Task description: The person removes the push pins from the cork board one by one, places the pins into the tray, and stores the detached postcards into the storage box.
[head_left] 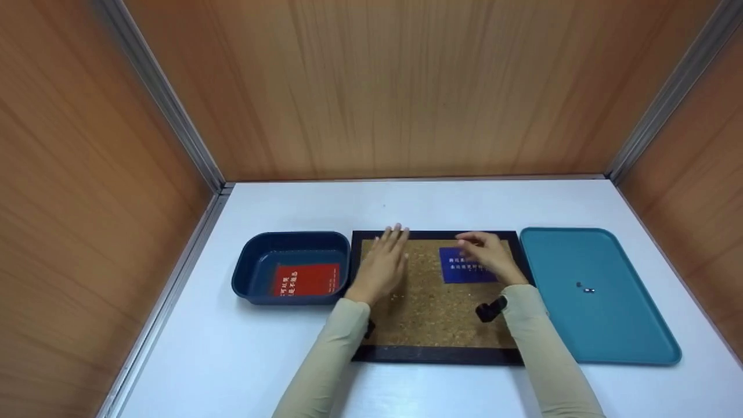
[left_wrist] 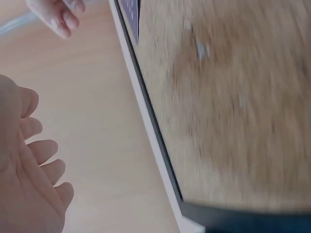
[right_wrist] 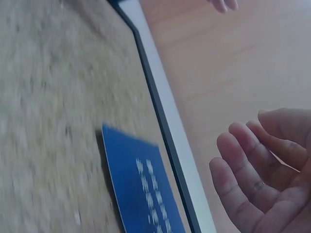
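Observation:
A cork board (head_left: 429, 319) with a black frame lies in the middle of the white table. My left hand (head_left: 382, 264) is over its left part, fingers extended; in the left wrist view its palm and fingers (left_wrist: 46, 150) show nothing held. A blue card (head_left: 453, 273) with white lettering lies on the board's upper right. Over this card hovers my right hand (head_left: 490, 255), partly covering it. Its fingers (right_wrist: 226, 184) bend loosely, with nothing visible between them and the thumb. The blue card (right_wrist: 133, 174) appears below that hand in the right wrist view.
Left of the board stands a dark blue basin (head_left: 246, 278) containing a red card (head_left: 307, 278) with white lettering. On the right, a teal tray (head_left: 615, 331) carries a few tiny dark and metallic pieces (head_left: 588, 289). Wood-grain panels (head_left: 395, 87) enclose the table's back and sides.

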`<state>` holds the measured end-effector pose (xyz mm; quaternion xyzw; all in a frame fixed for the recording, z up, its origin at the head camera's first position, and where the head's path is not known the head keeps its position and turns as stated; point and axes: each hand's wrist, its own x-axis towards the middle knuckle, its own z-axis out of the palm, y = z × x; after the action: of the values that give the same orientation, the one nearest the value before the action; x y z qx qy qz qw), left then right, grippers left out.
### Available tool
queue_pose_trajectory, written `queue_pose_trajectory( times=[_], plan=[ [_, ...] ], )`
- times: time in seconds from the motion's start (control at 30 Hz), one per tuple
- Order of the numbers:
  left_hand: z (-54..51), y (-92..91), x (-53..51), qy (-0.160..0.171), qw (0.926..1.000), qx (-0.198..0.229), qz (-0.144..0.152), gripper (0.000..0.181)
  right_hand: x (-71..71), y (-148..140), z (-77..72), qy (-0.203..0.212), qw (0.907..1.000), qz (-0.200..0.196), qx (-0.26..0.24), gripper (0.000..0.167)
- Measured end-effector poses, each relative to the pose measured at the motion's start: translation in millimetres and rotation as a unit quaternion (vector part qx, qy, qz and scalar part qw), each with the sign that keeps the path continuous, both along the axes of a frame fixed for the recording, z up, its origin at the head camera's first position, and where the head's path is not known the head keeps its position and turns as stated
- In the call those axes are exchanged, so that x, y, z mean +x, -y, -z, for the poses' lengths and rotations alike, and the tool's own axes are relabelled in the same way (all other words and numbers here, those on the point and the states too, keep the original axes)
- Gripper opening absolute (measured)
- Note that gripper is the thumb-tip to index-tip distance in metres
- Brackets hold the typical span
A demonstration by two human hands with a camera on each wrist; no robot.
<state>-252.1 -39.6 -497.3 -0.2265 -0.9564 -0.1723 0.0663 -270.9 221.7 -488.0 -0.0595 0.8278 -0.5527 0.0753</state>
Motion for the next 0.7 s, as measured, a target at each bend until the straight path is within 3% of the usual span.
queue_pose_trajectory(
  times=[0.23,0.37,0.53,0.7],
  plan=[
    [16.5,-36.0,6.5,-0.001,0.9982,-0.032,0.051,0.053,-6.1,-32,14.6,-0.017,0.9992,0.021,0.028,0.043],
    [22.1,-54.6,11.2,0.01,0.9964,-0.052,0.066,0.052,-4.3,-46,18.3,-0.006,0.9987,0.037,0.033,0.044],
    [26.3,-76.1,15.7,0.022,0.9925,-0.087,0.083,0.052,-1.4,-61,22.1,0.006,0.997,0.054,0.056,0.051],
    [26.8,-95.4,16.5,0.028,0.9898,-0.105,0.092,0.051,-1.3,-72,26.4,0.018,0.9947,0.071,0.072,0.047]
  ],
)
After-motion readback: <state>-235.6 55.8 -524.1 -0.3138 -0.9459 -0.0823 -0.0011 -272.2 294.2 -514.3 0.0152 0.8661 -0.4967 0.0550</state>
